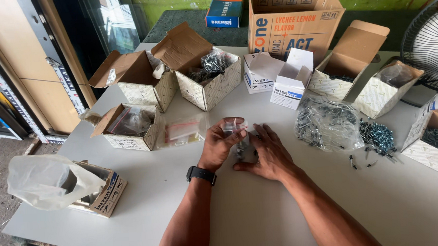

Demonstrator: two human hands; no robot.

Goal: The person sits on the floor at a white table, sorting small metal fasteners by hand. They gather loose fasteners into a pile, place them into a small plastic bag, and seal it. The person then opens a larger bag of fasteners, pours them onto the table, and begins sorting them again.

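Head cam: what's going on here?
A person at a white table handles a small clear plastic bag. The left hand pinches the bag's top, while the right hand lies flat on the table beside it, over a few small dark screws. Open cardboard boxes of hardware ring the work area, and a loose pile of screws lies to the right.
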